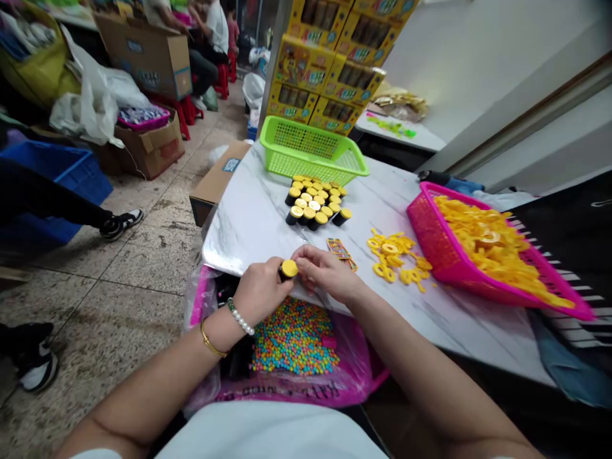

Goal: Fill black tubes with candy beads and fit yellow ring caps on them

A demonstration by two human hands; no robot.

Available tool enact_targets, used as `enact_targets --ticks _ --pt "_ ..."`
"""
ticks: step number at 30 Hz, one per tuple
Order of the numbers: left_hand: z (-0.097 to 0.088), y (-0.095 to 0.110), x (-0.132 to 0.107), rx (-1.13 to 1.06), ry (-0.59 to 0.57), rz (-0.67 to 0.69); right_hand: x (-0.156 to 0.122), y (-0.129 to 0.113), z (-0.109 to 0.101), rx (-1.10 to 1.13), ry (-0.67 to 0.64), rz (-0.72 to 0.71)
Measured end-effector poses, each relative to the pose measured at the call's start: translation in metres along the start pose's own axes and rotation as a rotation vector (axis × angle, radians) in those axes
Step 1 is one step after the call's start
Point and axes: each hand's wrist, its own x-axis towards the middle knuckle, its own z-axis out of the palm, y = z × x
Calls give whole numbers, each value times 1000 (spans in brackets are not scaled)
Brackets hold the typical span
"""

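My left hand point(261, 293) is closed round a small black tube with a yellow cap point(288, 269), held at the near edge of the marble table point(253, 217). My right hand point(325, 271) pinches at the tube's cap, fingers curled together. Below my hands a pink basket point(354, 376) lined with plastic holds many small coloured candies point(294, 338). Several capped black tubes point(315, 201) stand grouped farther back on the table. Loose yellow rings point(394, 258) lie to the right of my hands, beside a small printed strip point(340, 250).
A pink basket point(430, 236) full of yellow rings sits at the right, a green basket point(310, 150) at the back. Yellow display boxes point(329, 57) are stacked behind. Cardboard boxes point(153, 54), a blue crate point(67, 172) and other people's legs occupy the floor to the left.
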Motion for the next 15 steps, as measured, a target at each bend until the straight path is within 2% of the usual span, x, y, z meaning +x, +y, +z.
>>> enact_targets --ticks 2,5,7,12,15 --pt "-1 -2 -1 6 10 -4 -3 -5 6 -207 130 -72" --pt "0 -4 -5 32 51 -16 -8 -11 20 -645 356 -202" --pt "2 -5 -7 13 89 -4 -9 -11 29 -817 403 -211" --pt "5 -11 -8 -26 178 58 -2 -10 45 -922 421 -276" --pt "6 -13 -8 -41 196 82 0 -16 33 -908 514 -311"
